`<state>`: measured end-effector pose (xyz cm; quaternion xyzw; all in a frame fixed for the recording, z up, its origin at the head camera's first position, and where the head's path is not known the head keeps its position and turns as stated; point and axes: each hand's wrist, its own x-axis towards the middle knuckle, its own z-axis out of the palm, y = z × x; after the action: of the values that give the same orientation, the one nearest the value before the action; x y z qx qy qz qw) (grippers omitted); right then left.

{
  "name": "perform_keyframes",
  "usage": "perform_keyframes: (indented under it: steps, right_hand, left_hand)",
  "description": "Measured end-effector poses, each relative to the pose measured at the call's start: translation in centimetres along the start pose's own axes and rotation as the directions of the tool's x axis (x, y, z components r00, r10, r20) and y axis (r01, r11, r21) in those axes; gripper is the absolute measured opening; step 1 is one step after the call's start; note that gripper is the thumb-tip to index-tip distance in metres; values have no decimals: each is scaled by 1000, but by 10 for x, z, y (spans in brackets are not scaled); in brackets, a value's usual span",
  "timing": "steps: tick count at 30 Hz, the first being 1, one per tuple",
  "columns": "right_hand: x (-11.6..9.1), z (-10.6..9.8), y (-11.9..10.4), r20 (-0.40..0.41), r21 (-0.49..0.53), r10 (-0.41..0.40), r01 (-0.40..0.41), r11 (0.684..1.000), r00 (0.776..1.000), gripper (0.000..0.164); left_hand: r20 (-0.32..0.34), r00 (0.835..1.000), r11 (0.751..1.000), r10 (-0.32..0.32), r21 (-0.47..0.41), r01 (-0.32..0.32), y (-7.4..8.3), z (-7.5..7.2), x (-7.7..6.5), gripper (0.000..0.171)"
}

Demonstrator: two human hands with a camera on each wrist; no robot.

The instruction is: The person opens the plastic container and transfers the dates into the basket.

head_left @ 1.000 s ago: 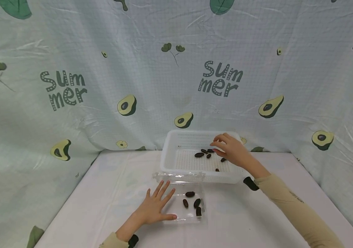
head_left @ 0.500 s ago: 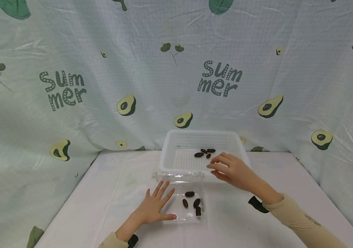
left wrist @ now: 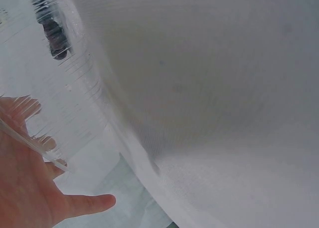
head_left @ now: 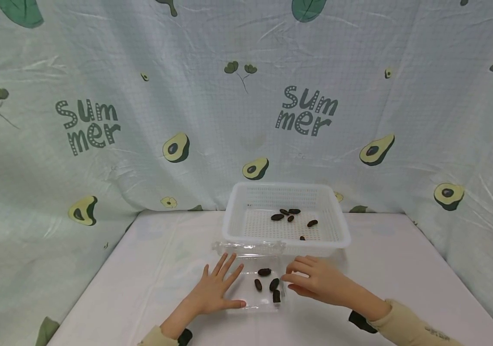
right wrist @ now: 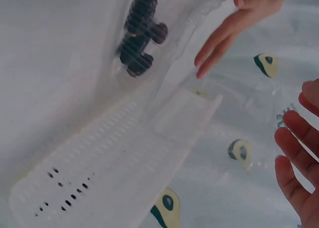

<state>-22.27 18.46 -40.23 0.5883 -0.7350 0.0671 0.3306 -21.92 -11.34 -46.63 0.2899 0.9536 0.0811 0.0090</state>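
Note:
My left hand (head_left: 213, 290), fingers spread, lies at the left side of a clear plastic box (head_left: 250, 300), overlapping it. Several dark, wrinkled oval pieces like dates (head_left: 264, 272) lie in the box's right half. My right hand (head_left: 315, 281) hovers just right of the box with its fingers loosely bent. In the right wrist view the fingers (right wrist: 294, 148) are apart and nothing shows between them. Behind the box stands a white perforated basket (head_left: 341, 235), with several more dark date-like pieces (head_left: 277, 217) on its floor.
The box's clear lid (head_left: 250, 248) stands up along its back edge, right before the basket. A white cloth (head_left: 177, 250) covers the table. Behind hangs a printed curtain (head_left: 211, 110) with avocados and lettering.
My right hand has come from over the basket toward me, down to the right side of the clear box. The left hand stays put; the dark pieces look unmoved.

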Motion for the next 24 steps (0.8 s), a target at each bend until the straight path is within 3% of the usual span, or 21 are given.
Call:
perform_keyframes:
  steps: [12, 24]
  right_hand:
    - [0, 31, -15, 105, 22, -32, 30, 999, 994, 22]
    - [1, 54, -16, 273, -5, -6, 8, 1000, 962, 24]
  left_hand:
    - [-8, 1000, 1000, -5, 15, 5, 0, 2, -1, 86]
    - [-1, 1000, 1000, -16, 13, 16, 1, 2, -1, 86]
